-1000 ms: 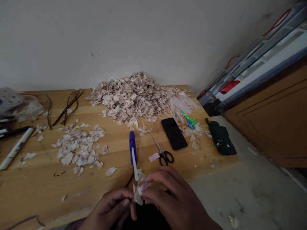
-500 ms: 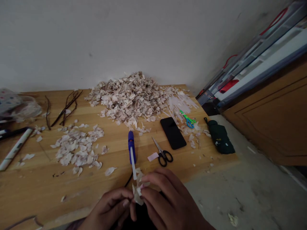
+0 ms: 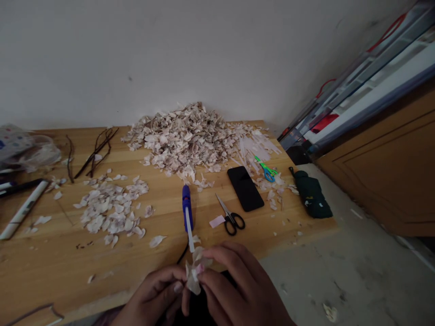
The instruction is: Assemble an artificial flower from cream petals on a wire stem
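Observation:
A small flower of pale, thin petals with a pinkish centre (image 3: 194, 277) is held between my two hands at the table's front edge. My left hand (image 3: 159, 292) pinches its left side between thumb and forefinger. From the right, my right hand (image 3: 236, 283) grips the flower with thumb and fingers; part of it is hidden behind them. Just beyond lies a blue glue gun (image 3: 186, 203) with a white glue stick (image 3: 189, 231) protruding toward me. Black-handled scissors (image 3: 231, 218) and a small pink paper piece (image 3: 217, 221) lie right of the glue gun.
A large heap of dried petals (image 3: 186, 140) stands against the wall, with a smaller petal pile (image 3: 112, 206) at left. A black phone (image 3: 245, 188), green-blue scissors (image 3: 265, 170) and a dark green pouch (image 3: 311, 194) lie right. Twigs (image 3: 95, 154) and a white marker (image 3: 25, 210) are left.
The flower has turned slightly between my fingers, and more of its pinkish centre shows. Both hands keep their hold, with only small finger shifts. The view has moved very slightly.

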A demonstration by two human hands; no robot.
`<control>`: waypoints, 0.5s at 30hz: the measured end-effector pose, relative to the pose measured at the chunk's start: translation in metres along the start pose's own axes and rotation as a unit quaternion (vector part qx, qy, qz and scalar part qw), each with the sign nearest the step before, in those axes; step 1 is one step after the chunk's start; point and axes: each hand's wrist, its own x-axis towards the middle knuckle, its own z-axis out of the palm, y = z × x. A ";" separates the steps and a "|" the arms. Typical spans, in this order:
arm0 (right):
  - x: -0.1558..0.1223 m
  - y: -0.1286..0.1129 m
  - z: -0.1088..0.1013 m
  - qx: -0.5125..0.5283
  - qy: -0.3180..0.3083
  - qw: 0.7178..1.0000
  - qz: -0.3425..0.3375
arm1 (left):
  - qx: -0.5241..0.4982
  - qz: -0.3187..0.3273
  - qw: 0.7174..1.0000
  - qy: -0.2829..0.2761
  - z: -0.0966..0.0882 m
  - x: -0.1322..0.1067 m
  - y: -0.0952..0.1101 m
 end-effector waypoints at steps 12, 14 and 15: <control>0.002 -0.003 0.003 0.048 0.024 0.998 0.022 | -0.053 0.066 0.996 0.037 0.012 0.000 0.007; 0.003 -0.003 0.002 0.052 0.031 0.998 0.017 | -0.038 0.055 0.996 0.058 0.015 0.000 0.008; 0.003 -0.003 0.002 0.051 0.031 0.998 0.016 | -0.032 0.043 0.996 0.069 0.016 -0.001 0.009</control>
